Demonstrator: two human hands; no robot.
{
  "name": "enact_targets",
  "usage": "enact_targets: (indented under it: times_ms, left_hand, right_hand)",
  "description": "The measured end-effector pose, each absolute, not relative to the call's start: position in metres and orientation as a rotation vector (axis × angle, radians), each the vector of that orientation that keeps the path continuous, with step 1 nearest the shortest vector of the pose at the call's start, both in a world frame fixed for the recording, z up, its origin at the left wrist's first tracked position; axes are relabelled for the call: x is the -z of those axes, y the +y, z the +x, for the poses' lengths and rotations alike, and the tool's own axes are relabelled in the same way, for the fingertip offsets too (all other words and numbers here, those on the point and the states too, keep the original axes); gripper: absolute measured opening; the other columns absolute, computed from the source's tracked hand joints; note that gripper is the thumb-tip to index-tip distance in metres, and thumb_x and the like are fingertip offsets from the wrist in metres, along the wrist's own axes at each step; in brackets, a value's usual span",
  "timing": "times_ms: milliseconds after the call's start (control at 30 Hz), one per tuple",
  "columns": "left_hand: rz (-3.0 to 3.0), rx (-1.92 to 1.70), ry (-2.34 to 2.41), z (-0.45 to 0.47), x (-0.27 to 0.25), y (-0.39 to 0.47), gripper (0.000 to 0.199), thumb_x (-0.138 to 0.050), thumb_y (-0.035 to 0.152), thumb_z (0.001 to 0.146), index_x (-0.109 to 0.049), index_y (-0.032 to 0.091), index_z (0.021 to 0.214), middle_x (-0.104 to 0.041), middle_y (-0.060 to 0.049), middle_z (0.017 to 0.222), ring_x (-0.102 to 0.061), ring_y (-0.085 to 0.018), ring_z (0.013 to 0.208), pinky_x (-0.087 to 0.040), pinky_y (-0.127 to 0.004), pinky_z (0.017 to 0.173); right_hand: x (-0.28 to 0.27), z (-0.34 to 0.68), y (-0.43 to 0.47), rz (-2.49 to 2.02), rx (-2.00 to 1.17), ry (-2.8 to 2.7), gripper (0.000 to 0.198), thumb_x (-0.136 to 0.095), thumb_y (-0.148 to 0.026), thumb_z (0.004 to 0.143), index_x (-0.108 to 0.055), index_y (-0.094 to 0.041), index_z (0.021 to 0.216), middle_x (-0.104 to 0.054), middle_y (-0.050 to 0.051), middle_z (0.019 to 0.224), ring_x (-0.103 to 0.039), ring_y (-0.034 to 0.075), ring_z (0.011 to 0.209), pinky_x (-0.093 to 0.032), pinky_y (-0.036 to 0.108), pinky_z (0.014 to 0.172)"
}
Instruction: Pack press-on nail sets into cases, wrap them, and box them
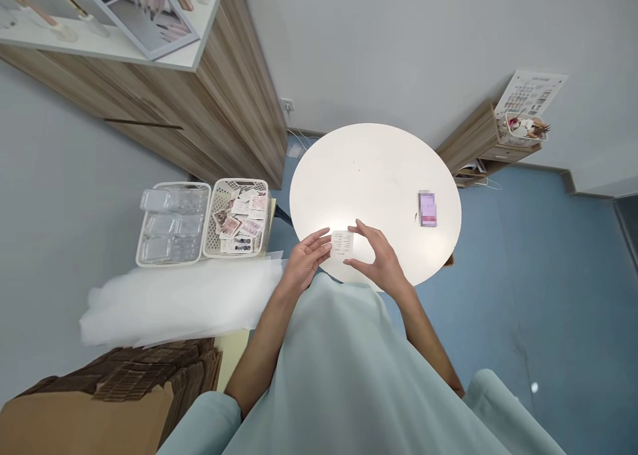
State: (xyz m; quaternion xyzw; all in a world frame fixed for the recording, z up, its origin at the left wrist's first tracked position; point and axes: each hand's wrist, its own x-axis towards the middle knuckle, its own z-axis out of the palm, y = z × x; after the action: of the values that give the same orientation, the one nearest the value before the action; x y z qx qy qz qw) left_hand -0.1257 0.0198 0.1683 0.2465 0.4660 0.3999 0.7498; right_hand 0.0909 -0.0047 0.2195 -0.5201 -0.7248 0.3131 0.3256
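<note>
A small white card [341, 244] with rows of printed text is held over the near edge of the round white table [369, 176]. At its left edge are the fingers of my left hand [308, 259], closed on the card. My right hand [381, 259] curves around the card's right side, with thumb and forefinger wide apart. The forefinger tip is by the upper right corner and the thumb tip lies just below the bottom edge. Whether these two tips touch the card is hard to see.
A phone with a pink-purple screen [427, 209] lies on the table's right. Left are a white basket of printed cards [264, 232], a basket of clear plastic boxes [207, 222], white wrapping sheets [184, 302] and stacked cardboard [90, 418]. Wooden cabinets [239, 90] stand behind.
</note>
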Motion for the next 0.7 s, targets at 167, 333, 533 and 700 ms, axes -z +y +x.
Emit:
enact_targets:
  times_ms: [167,333,533,700]
  left_hand:
    - [0.540,-0.888,1.021,-0.130,-0.167,0.022,0.063,-0.090,0.030,0.080,-0.070,0.022,0.138,-0.073,-0.012,0.132,-0.069,-0.026,0.124,-0.056,-0.035,0.103]
    - [0.502,-0.896,0.969,-0.131,-0.169,0.021,0.063,-0.089,0.027,0.082,-0.068,0.022,0.141,-0.073,-0.012,0.133,-0.068,-0.026,0.127,-0.055,-0.037,0.107]
    - [0.387,-0.846,0.724,-0.129,-0.168,0.016,0.064,-0.087,0.036,0.086,-0.065,0.022,0.145,-0.070,-0.013,0.141,-0.064,-0.030,0.135,-0.052,-0.042,0.114]
    - [0.375,-0.756,0.522,-0.121,-0.170,0.007,0.068,-0.083,0.060,0.085,-0.071,0.018,0.138,-0.069,-0.018,0.145,-0.060,-0.040,0.140,-0.048,-0.050,0.117]
  right_hand:
    - [-0.212,0.095,-0.007,-1.382,-0.854,-1.876,0.095,-0.077,-0.032,0.096,-0.020,-0.042,0.171,-0.064,0.004,0.153,-0.061,0.029,0.136,-0.057,0.052,0.109]
    - [-0.209,0.095,-0.008,-1.383,-0.868,-1.862,0.095,-0.078,-0.032,0.096,-0.022,-0.041,0.171,-0.063,0.005,0.154,-0.061,0.029,0.137,-0.056,0.052,0.110]
    - [-0.219,0.091,-0.011,-1.359,-0.921,-1.767,0.093,-0.082,-0.037,0.093,-0.029,-0.040,0.169,-0.065,0.006,0.151,-0.059,0.029,0.140,-0.051,0.051,0.117]
    - [-0.220,0.085,-0.011,-1.325,-0.962,-1.767,0.091,-0.082,-0.036,0.094,-0.030,-0.042,0.168,-0.066,0.004,0.150,-0.056,0.028,0.144,-0.047,0.053,0.120]
